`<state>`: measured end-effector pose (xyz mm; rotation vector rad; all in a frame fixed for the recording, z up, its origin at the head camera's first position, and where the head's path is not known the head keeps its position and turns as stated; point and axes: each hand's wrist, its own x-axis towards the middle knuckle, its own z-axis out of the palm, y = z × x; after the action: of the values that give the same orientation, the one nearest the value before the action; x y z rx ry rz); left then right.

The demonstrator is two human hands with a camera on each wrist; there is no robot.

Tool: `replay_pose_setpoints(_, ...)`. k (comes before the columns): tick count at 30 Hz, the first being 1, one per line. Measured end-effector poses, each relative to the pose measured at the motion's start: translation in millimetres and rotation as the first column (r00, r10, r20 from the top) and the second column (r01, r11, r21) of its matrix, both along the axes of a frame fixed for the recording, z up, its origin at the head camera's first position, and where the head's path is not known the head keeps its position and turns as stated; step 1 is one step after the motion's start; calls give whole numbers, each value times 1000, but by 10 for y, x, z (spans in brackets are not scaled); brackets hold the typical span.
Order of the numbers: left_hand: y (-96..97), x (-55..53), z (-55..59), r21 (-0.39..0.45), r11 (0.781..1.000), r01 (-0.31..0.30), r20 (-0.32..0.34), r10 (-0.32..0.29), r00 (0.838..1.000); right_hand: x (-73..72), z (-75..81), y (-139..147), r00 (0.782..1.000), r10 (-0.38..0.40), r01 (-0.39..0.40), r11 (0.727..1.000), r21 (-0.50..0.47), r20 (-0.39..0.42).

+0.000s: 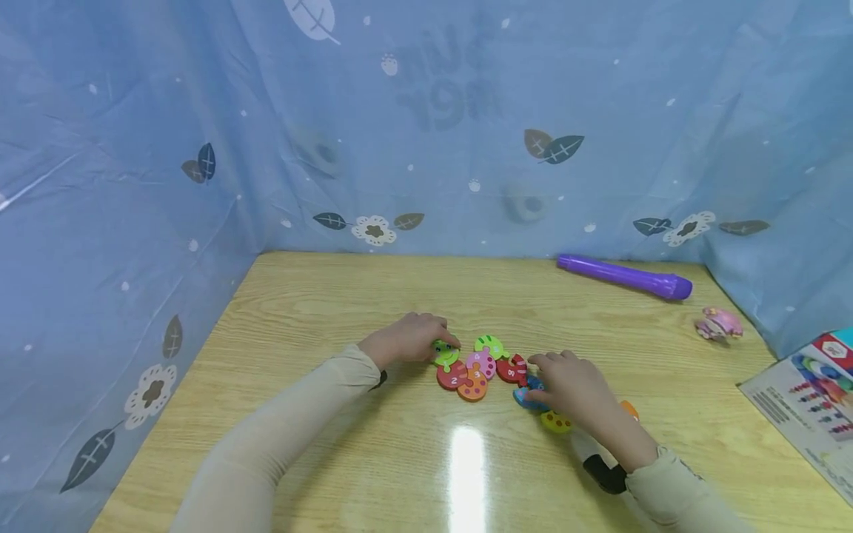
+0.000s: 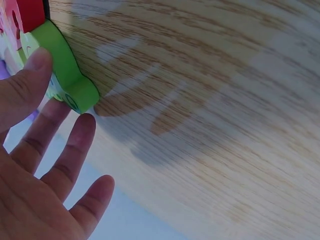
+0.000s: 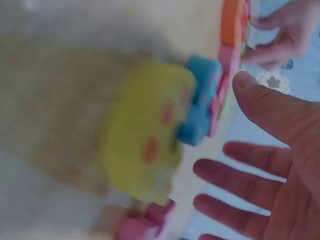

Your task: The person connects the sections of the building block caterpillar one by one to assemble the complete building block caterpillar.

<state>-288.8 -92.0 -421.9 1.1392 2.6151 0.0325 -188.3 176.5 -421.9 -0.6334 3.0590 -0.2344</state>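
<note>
I log the left hand (image 1: 412, 340) pinching the green head piece (image 1: 445, 357) at the left end of the puzzle chain (image 1: 512, 370), right hand (image 1: 578, 389) loose-fingered beside the blue piece (image 1: 524, 400) — both likely light, stiff, best edge-gripped.

2 on left red piece (image 1: 452, 376), 3 on spotted orange piece (image 1: 472, 388), 8 on right red piece (image 1: 512, 370)

wood-grain table (image 1: 333, 296): numbered puzzle pieces (image 1: 512, 370), purple microphone (image 1: 626, 277), small pink toy (image 1: 723, 324), printed box (image 1: 809, 414) at right.

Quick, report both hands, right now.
Left hand: closed, holding the green piece between thumb and fingers.
Right hand: open, holding nothing.
</note>
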Motion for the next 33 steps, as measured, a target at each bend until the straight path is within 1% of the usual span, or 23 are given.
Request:
replay_pose_setpoints(3, 0, 4, 2, 3, 1000, -3, 1, 3, 1000, 92, -76, -2, 999, -38, 38, 999, 8, -31)
replay_pose_setpoints(6, -3, 1, -3, 4, 1000, -10, 1, 10, 1000, 146, -142, -32, 994, -71, 71, 997, 1, -78)
replay_pose_setpoints(9, -6, 1, -10, 10, 1000, -17, 0, 17, 1000, 175, -203, -75, 988, -101, 103, 995, 8, -117)
replay_pose_setpoints(13, -5, 4, -22, 6, 1000, -15, -2, 15, 1000, 190, -255, -109, 982, -130, 135, 991, 24, -138)
replay_pose_setpoints(17, 4, 10, -16, 5, 1000, -9, -6, 9, 1000, 211, -218, -94, 983, -142, 142, 990, -3, -115)
replay_pose_setpoints(21, 1, 23, 3, 5, 1000, -8, -10, 8, 1000, 227, -110, -82, 986, -150, 146, 988, -55, -78)
replay_pose_setpoints(25, -3, 25, 8, 5, 1000, -13, -8, 13, 1000, 193, -13, -133, 986, -159, 151, 981, -123, -57)
replay_pose_setpoints(27, -4, 24, 6, 4, 1000, -20, -6, 20, 1000, 150, 7, -196, 986, -163, 155, 973, -169, -36)
replay_pose_setpoints(29, -4, 22, 0, 2, 1000, -24, -4, 24, 1000, 99, 9, -276, 987, -158, 154, 960, -232, 1)
replay_pose_setpoints(33, -3, 27, -9, 0, 1000, -20, -7, 20, 1000, 16, -42, -428, 992, -113, 126, 927, -354, 58)
